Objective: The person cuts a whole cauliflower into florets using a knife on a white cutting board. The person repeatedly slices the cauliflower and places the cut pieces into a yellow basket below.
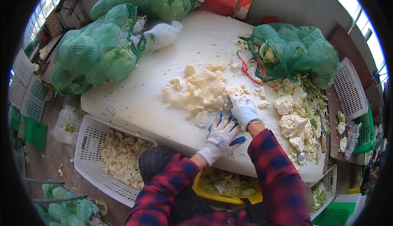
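Note:
Both my hands wear white knit gloves with blue coating on the fingers. My left hand (219,140) is palm down over the white tabletop (135,103), its fingers spread and nothing seen in it. Just beyond its fingertips lies a loose cauliflower floret (201,118). My right hand (243,105) reaches the right edge of a heap of cut cauliflower florets (204,85). Its fingers point down and are partly hidden, so whether they grip a piece cannot be seen.
Green mesh sacks of cauliflower (98,48) stand at the back left, another sack (297,51) at the right. Larger cauliflower pieces (294,127), leaf trimmings, a spoon (302,157) and a wooden-handled tool (323,143) lie rightward. Below are a white crate (89,158) of florets and a yellow crate (199,192).

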`<state>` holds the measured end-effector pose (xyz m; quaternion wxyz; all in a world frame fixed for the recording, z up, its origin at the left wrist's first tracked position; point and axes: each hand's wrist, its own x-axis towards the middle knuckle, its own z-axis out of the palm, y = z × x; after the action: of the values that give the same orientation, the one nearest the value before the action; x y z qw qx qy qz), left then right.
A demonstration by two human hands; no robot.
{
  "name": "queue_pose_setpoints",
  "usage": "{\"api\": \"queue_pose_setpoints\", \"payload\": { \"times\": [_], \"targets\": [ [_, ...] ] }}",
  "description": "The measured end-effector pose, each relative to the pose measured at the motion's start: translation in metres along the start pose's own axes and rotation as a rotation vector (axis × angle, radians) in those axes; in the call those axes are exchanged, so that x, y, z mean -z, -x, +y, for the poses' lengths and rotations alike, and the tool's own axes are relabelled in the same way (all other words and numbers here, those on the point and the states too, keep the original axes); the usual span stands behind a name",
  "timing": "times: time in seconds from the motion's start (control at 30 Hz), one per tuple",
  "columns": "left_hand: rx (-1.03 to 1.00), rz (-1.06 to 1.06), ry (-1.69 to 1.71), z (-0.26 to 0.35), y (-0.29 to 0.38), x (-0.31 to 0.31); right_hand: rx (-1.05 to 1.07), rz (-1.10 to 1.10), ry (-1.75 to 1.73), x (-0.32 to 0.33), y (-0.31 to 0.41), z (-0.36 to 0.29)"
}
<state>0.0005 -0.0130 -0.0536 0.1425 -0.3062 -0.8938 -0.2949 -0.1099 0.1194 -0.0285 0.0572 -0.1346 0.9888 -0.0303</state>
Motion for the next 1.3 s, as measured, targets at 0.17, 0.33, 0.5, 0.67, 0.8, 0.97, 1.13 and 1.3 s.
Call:
{"api": "queue_pose_setpoints", "payload": {
  "times": [0.17,0.33,0.5,0.67,0.8,0.97,1.13,1.3],
  "targets": [
    [-0.284,-0.246,0.031,0.016,0.009,-0.018,-0.002,0.121,-0.035,0.001,0.003,0.001],
    [-0.357,-0.191,0.069,0.024,0.003,-0.032,-0.222,0.345,-0.698,0.044,0.026,0.022],
    [-0.309,-0.106,0.009,0.001,-0.044,-0.033,-0.335,0.223,-1.207,0.073,0.145,0.056],
    [-0.099,-0.021,-0.313,-0.056,-0.069,0.002,-0.637,-0.21,-1.03,0.054,0.236,0.057],
    [-0.056,0.177,-0.305,-0.067,-0.101,0.015,-0.659,-0.019,-1.507,0.026,0.193,0.041],
    [0.283,-0.008,-0.348,-0.103,-0.179,0.024,-0.737,0.177,-1.476,-0.009,0.094,0.02],
    [0.463,-0.344,-0.23,-0.147,-0.194,0.021,-0.683,0.211,-1.487,-0.025,0.043,-0.025],
    [0.405,-0.33,-0.18,-0.182,-0.166,0.04,-0.537,0.109,-1.544,-0.046,0.01,-0.103]
  ]
}}
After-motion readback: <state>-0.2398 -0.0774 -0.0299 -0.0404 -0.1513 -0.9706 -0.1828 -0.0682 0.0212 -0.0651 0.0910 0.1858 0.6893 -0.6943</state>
